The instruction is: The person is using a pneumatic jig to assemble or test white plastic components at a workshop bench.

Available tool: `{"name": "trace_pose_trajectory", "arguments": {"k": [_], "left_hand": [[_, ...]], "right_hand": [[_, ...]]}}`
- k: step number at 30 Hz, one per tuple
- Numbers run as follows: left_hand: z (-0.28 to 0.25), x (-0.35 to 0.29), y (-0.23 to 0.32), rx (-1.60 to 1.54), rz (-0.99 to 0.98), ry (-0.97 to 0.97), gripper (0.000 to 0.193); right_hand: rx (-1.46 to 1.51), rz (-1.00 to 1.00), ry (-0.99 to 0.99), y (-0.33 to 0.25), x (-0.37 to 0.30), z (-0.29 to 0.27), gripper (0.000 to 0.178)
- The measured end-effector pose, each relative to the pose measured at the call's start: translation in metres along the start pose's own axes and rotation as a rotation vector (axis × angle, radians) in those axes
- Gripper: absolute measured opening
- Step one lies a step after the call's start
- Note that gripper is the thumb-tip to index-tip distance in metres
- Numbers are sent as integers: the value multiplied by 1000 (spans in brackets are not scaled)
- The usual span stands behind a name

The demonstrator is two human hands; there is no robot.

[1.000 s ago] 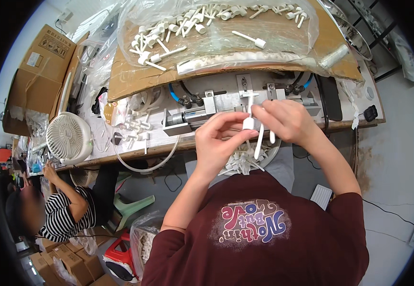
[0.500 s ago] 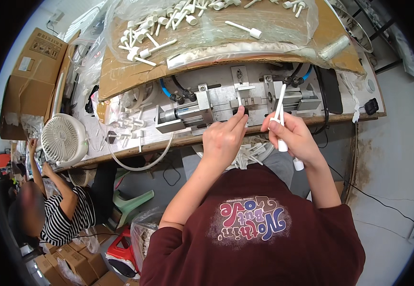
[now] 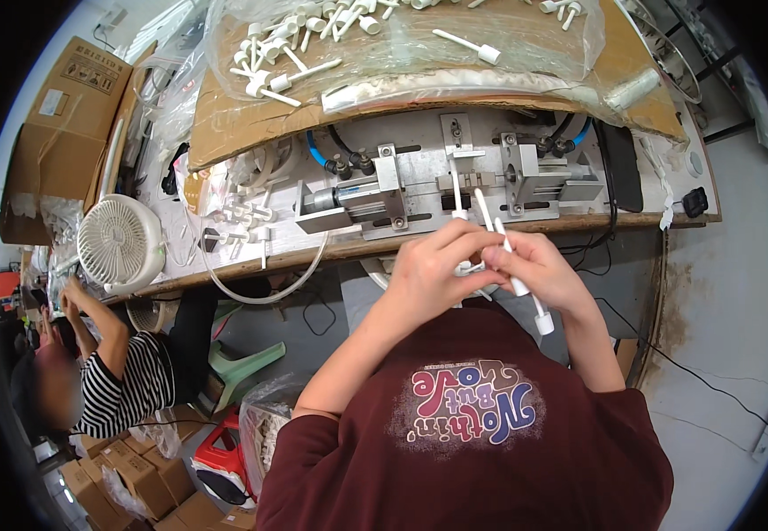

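Note:
My right hand [image 3: 543, 270] is closed around two white plastic sticks with round caps, tips pointing up and away. The cap of one stick [image 3: 544, 324] hangs below the fingers. My left hand [image 3: 437, 270] meets it from the left, fingers curled and pinching at the shaft of the other stick [image 3: 485, 211]; the exact contact is partly hidden. Just beyond, a third capped stick [image 3: 456, 190] lies in the small metal holder [image 3: 481, 180] of the bench fixture, its cap toward me. Neither hand touches that one.
Metal cylinder clamps stand left [image 3: 349, 202] and right [image 3: 552, 181] of the holder. Cardboard [image 3: 234, 133] above bears many capped sticks under plastic film. A white fan [image 3: 120, 243] stands at the left. More sticks lie on the bench and my lap. A co-worker [image 3: 127, 380] sits far left.
My left hand has drawn back from the holder and come against my right hand at the sticks. The stick in the holder now shows its cap. My right hand has lowered and tilted its sticks.

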State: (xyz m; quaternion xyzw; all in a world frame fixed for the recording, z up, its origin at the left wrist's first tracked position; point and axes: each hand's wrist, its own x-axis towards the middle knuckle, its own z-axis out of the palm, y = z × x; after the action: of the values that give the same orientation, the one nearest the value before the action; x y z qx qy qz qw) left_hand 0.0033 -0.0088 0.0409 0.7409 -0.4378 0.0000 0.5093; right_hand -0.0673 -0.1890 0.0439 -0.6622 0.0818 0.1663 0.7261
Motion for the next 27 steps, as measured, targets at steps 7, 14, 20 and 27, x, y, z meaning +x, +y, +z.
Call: {"name": "trace_pose_trajectory", "arguments": {"k": [7, 14, 20, 27], "left_hand": [[-4, -6, -3, -40, -139, 180, 33], [8, -13, -23, 575, 23, 120, 32], [8, 0, -28, 623, 33, 81, 31], [4, -2, -24, 569, -4, 65, 33]], "right_hand": [[108, 68, -5, -9, -1, -11, 31], [312, -47, 116, -3, 3, -12, 34], [358, -68, 193, -3, 3, -7, 33], [311, -249, 383, 1, 13, -2, 34]]}}
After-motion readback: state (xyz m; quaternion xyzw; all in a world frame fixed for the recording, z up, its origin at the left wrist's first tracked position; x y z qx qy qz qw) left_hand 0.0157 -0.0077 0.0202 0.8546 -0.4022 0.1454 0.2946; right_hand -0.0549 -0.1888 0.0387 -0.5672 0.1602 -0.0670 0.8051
